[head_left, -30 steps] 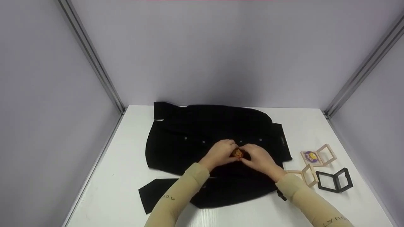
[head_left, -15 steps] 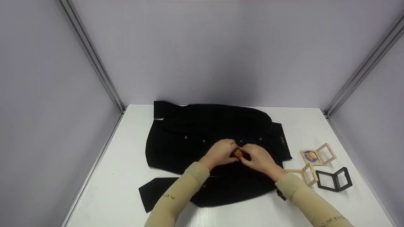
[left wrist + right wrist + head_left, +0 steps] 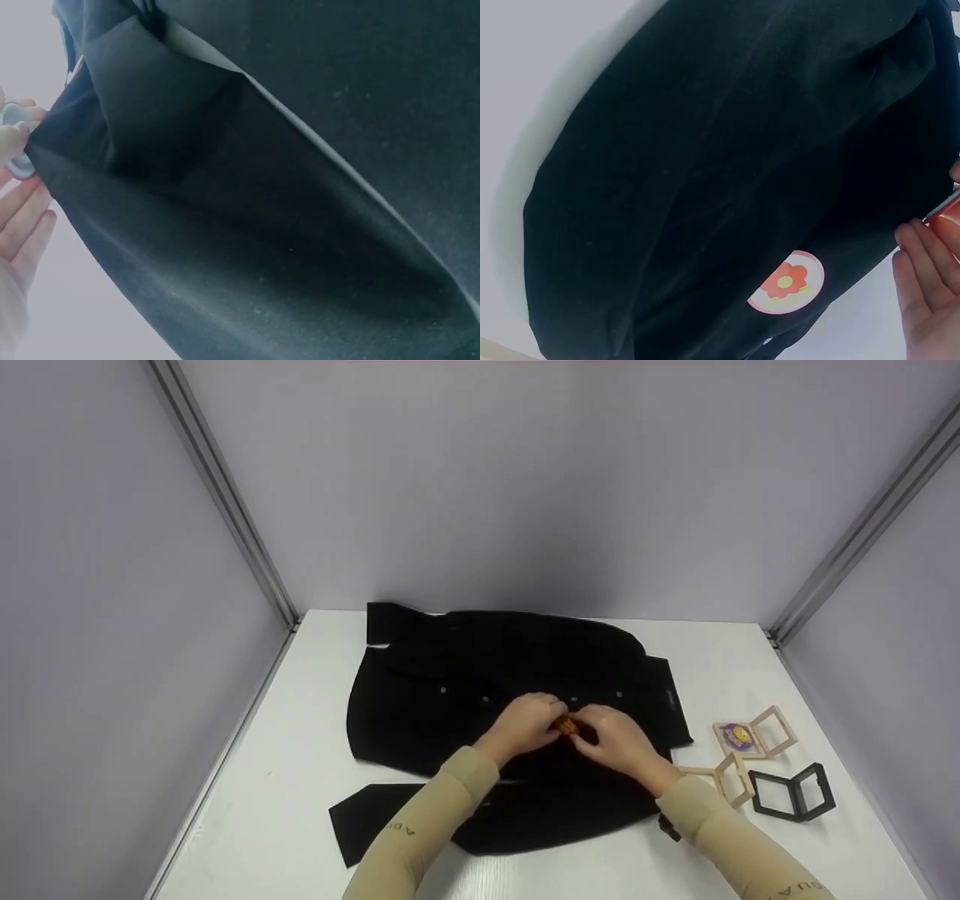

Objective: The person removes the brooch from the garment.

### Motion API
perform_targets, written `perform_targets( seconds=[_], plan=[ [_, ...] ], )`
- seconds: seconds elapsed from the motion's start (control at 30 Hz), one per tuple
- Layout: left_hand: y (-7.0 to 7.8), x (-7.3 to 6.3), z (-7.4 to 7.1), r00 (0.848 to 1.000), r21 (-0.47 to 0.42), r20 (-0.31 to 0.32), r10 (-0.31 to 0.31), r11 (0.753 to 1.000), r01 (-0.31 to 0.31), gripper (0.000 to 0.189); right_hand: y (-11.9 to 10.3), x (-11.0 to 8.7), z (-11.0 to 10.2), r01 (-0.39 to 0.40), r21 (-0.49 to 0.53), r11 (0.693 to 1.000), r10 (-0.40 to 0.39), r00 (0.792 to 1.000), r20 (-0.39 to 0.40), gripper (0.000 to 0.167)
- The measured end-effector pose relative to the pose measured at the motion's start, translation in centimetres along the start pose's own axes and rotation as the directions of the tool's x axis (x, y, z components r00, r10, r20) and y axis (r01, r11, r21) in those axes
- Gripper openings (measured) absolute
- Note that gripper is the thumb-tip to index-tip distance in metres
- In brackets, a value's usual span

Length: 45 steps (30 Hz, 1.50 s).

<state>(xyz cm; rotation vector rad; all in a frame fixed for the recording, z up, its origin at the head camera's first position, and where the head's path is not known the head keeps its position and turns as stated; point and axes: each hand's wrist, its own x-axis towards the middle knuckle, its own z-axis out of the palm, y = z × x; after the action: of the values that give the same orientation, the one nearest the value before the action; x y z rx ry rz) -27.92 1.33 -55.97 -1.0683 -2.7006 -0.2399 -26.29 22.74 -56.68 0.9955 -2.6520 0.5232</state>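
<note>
A small orange-red badge-like piece [image 3: 568, 725] with a yellow pattern sits between the hands, over a black cloth garment [image 3: 420, 720]. My left hand [image 3: 521, 725] pinches its left side, the thumb mostly hidden. From the right, my right hand [image 3: 615, 737] grips it between thumb and fingers. In the left wrist view, fingers [image 3: 28, 217] hold a pale round piece [image 3: 16, 142] at the edge of the black cloth. The right wrist view shows a hand [image 3: 930, 277] by a red-edged piece [image 3: 946, 214], and a round flower badge [image 3: 786, 283] partly covered by cloth.
At the right of the white table [image 3: 247, 780] stand a pale hinged frame [image 3: 752, 735] holding a purple-yellow round badge, another pale frame [image 3: 733, 780] and a black frame [image 3: 792, 793]. Walls close off the back and sides. Several pale dots mark the garment.
My left thumb has drawn in and shows less, and the orange-red piece looks slightly tilted. Both hands stay in the same place. The head view has shifted a little.
</note>
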Motion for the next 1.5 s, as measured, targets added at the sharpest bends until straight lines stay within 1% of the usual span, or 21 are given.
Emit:
perform_targets(
  seconds=[0.13, 0.23, 0.4, 0.6, 0.77, 0.83, 0.93, 1.07, 1.17, 1.3, 1.4, 1.5],
  plan=[
    [-0.1, -0.1, 0.0, 0.999, -0.008, -0.029, 0.033, 0.999, -0.033, 0.015, 0.0, -0.1, 0.0, -0.017, 0.017, 1.0, 0.017, 1.0, -0.008, 0.032],
    [-0.1, 0.0, 0.1, 0.998, 0.001, -0.041, 0.045, 0.999, -0.045, 0.01, 0.0, -0.1, 0.0, -0.027, 0.014, 1.0, 0.027, 1.0, -0.013, 0.029],
    [0.2, 0.2, 0.3, 0.997, 0.034, -0.065, 0.037, 0.999, -0.035, 0.003, -0.2, -0.1, 0.1, -0.008, -0.019, 1.0, 0.007, 0.999, -0.045, 0.022],
    [0.4, 0.2, 0.7, 0.994, 0.07, -0.109, 0.025, 0.997, -0.017, 0.011, -0.4, 0.1, 0.5, 0.03, -0.087, 0.996, -0.038, 0.995, -0.088, 0.01],
    [0.6, 0.6, 0.7, 0.993, 0.086, -0.122, 0.006, 0.996, 0.004, 0.011, -0.4, 0.4, 0.4, 0.037, -0.124, 0.992, -0.052, 0.992, -0.116, 0.008],
    [0.7, 0.7, 0.6, 0.994, 0.085, -0.11, -0.002, 0.996, 0.012, 0.01, -0.3, 0.5, 0.4, 0.044, -0.138, 0.989, -0.063, 0.989, -0.134, 0.008],
    [0.7, 1.0, 0.3, 0.997, 0.081, -0.076, -0.017, 0.996, 0.023, 0.008, -0.2, 0.7, 0.4, 0.062, -0.156, 0.986, -0.088, 0.982, -0.168, 0.009],
    [0.6, 1.3, -0.1, 0.999, 0.039, -0.021, -0.045, 0.998, 0.046, 0.006, -0.1, 1.0, 0.5, 0.067, -0.172, 0.983, -0.101, 0.975, -0.196, 0.011],
    [0.6, 1.5, -0.4, 0.998, 0.004, 0.021, -0.059, 0.998, 0.059, 0.006, 0.0, 1.1, 0.6, 0.052, -0.184, 0.982, -0.088, 0.976, -0.199, 0.01],
    [0.4, 1.5, -0.5, 0.996, -0.01, 0.068, -0.061, 0.998, 0.061, 0.007, 0.0, 1.3, 0.7, 0.038, -0.194, 0.98, -0.076, 0.977, -0.197, 0.012],
    [0.4, 1.5, -0.4, 0.995, -0.009, 0.086, -0.06, 0.998, 0.061, 0.007, -0.1, 1.3, 0.8, 0.037, -0.196, 0.98, -0.074, 0.979, -0.187, 0.014],
    [0.4, 1.4, -0.3, 0.994, -0.006, 0.089, -0.062, 0.998, 0.062, 0.006, -0.3, 1.4, 0.8, 0.032, -0.199, 0.979, -0.068, 0.982, -0.176, 0.015]
  ],
)
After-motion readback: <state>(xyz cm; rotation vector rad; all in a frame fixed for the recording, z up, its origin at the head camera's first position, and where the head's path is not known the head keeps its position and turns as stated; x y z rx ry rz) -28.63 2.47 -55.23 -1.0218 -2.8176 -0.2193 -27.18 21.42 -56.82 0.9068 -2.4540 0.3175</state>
